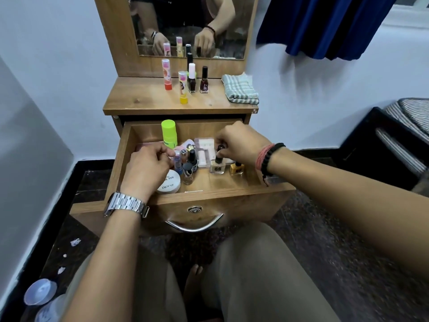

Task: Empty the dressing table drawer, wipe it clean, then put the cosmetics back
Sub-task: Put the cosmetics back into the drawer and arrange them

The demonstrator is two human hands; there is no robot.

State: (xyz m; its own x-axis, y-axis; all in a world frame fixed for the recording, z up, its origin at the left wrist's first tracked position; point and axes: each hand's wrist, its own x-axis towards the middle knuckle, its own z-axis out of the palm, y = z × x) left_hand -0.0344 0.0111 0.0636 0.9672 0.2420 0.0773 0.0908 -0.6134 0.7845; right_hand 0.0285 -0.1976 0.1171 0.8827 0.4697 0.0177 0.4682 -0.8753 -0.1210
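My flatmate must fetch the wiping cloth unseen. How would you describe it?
Start at the dressing table top under the mirror. Right of the upright bottles lies the cloth, folded at the edge. It is the only soft thing there, pale with green checks.

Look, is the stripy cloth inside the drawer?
No, the stripy cloth lies folded on the dressing table top, beside the standing bottles, above the open drawer.
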